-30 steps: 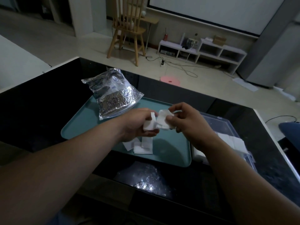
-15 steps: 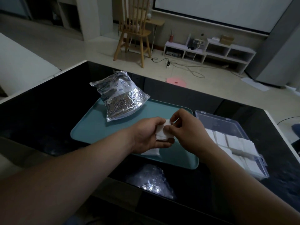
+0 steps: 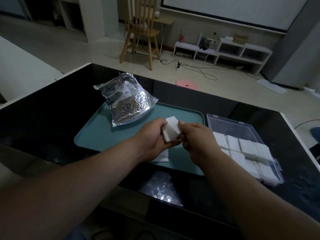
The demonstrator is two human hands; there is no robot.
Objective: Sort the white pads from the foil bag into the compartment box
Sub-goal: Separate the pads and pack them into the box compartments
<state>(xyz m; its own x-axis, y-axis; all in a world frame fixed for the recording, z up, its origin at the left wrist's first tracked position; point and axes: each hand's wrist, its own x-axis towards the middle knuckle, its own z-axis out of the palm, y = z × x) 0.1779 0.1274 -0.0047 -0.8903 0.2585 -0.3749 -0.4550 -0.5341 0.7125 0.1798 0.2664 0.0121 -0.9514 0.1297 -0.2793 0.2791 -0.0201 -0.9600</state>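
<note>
Your left hand (image 3: 154,135) gripped stack of white pads (image 3: 171,130), fingers curled round its left edge, above teal tray (image 3: 97,135). Your right hand (image 3: 199,137) pinched stack's right edge, thumb and fingers closed on it. Foil bag (image 3: 126,101) lay on far-left part of tray, apart from both hands. Loose pad (image 3: 162,155) lay flat on tray beneath left hand. Compartment box (image 3: 230,125) sat just right of tray on black table (image 3: 43,118); its near compartments held stored pads (image 3: 242,148)
</note>
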